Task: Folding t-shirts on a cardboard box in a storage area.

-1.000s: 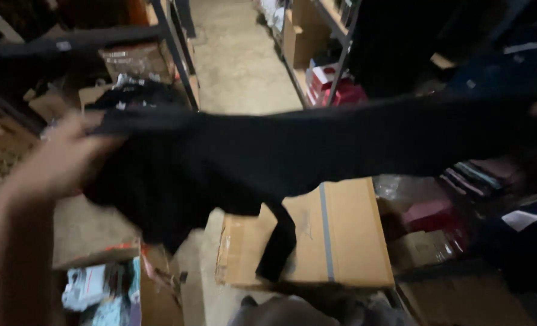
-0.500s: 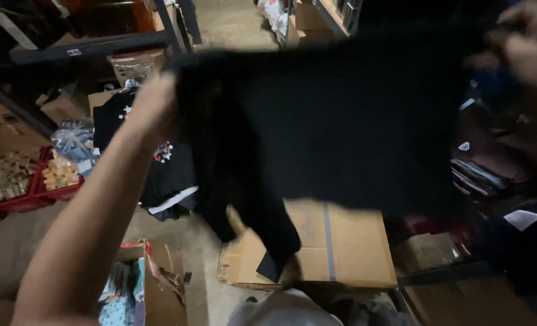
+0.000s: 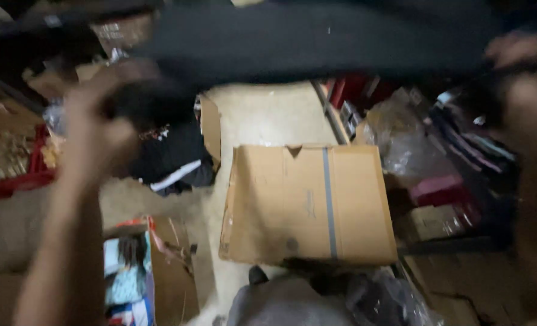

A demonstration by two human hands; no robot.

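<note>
Hands raised: left hand (image 3: 99, 130) and right hand (image 3: 525, 78), each grip closed on a stretched black garment (image 3: 317, 39) above a flattened cardboard box (image 3: 308, 202).

I see black cloth (image 3: 317, 42) up top, tan box (image 3: 308, 202) with grey tape stripe, red crate (image 3: 15, 181) at left.

Both forearms bare, no sleeves; left hand (image 3: 99, 130), right hand (image 3: 531, 90) ungloved, blurred.

Concrete floor (image 3: 262, 121) bearing flattened cardboard box (image 3: 308, 202), dark clothes (image 3: 172, 160)
</note>
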